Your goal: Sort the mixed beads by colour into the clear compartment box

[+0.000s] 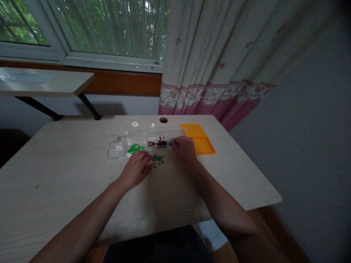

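A small heap of blue and yellow beads [158, 160] lies on the pale wooden table [68, 182]. My left hand [136, 168] rests knuckles-up just left of the heap, its curled fingertips touching the beads. My right hand [185, 148] is over the rightmost clear compartment, fingers pinched together by some blue beads [171, 144]. A row of clear plastic compartments [117, 147] stands behind the heap. One holds green beads [135, 148], another dark brown beads [159, 143], and the left one looks empty.
An orange tray [200, 138] lies to the right of the clear compartments. A cable hole [163, 120] sits at the table's far edge. A second table [44, 82] stands at the back left under the window, and a curtain [219, 65] hangs behind.
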`<state>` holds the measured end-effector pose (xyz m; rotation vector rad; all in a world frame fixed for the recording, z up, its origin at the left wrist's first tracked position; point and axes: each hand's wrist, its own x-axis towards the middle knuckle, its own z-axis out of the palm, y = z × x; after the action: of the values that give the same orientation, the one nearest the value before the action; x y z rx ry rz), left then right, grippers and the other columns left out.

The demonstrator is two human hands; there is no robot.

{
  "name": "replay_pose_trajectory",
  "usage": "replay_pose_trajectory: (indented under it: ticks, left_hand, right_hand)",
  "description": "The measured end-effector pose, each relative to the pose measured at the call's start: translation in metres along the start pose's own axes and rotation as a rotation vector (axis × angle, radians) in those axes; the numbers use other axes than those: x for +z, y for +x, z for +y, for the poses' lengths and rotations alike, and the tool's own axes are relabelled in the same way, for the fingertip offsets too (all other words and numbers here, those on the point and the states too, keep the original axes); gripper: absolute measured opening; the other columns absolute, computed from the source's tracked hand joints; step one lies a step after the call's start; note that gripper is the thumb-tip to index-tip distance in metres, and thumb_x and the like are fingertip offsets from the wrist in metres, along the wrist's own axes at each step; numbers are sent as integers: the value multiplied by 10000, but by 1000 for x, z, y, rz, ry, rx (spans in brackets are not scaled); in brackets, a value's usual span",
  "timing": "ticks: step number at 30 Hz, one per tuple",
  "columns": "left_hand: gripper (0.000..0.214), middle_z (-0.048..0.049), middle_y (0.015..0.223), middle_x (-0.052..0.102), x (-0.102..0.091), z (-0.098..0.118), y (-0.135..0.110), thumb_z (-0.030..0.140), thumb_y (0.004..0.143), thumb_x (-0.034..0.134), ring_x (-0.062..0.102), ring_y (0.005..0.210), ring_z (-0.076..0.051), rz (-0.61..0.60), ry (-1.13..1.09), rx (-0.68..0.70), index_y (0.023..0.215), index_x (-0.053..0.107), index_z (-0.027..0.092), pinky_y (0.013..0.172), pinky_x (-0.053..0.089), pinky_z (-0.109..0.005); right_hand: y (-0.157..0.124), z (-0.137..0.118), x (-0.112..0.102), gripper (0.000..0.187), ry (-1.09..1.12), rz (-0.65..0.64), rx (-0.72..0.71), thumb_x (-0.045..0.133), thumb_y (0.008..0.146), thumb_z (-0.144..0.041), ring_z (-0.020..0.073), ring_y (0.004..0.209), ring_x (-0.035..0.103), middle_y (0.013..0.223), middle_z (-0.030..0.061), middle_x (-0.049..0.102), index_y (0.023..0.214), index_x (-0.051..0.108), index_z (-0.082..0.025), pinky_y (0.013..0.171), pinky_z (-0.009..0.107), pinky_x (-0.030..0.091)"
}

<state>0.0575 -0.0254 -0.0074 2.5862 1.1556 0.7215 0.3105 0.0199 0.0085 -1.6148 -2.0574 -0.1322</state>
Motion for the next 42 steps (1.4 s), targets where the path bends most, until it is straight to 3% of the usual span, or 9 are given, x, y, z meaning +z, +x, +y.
replay_pose_trajectory:
  ticks: [10, 27, 42]
  left_hand:
    - [202, -96, 1025, 593, -4, 4, 0, 210, 918, 552, 527, 1007, -251, -11, 15, -5, 1055, 700, 198, 898, 454, -421]
    - [185, -89, 1027, 591, 1, 4, 0, 229, 904, 585, 527, 998, -253, -26, 20, 2, 1058, 687, 221, 882, 454, -421]
    - [116, -93, 962, 592, 3, 9, 6, 241, 925, 556, 511, 931, -259, 13, 226, -44, 943, 653, 178, 832, 449, -414]
  right_hand:
    - [0, -1, -1, 225, 23, -22, -9, 542, 926, -287, 190, 805, 573, 822, 44, 711, 840, 730, -198, 736, 309, 316]
    - [0, -3, -4, 240, 14, -20, -30, 534, 928, -281, 183, 780, 563, 782, 40, 691, 797, 713, -190, 722, 307, 312]
    - [-2, -8, -4, 233, 33, 1, -57, 538, 925, -286, 188, 783, 567, 763, 33, 689, 812, 721, -197, 732, 316, 303]
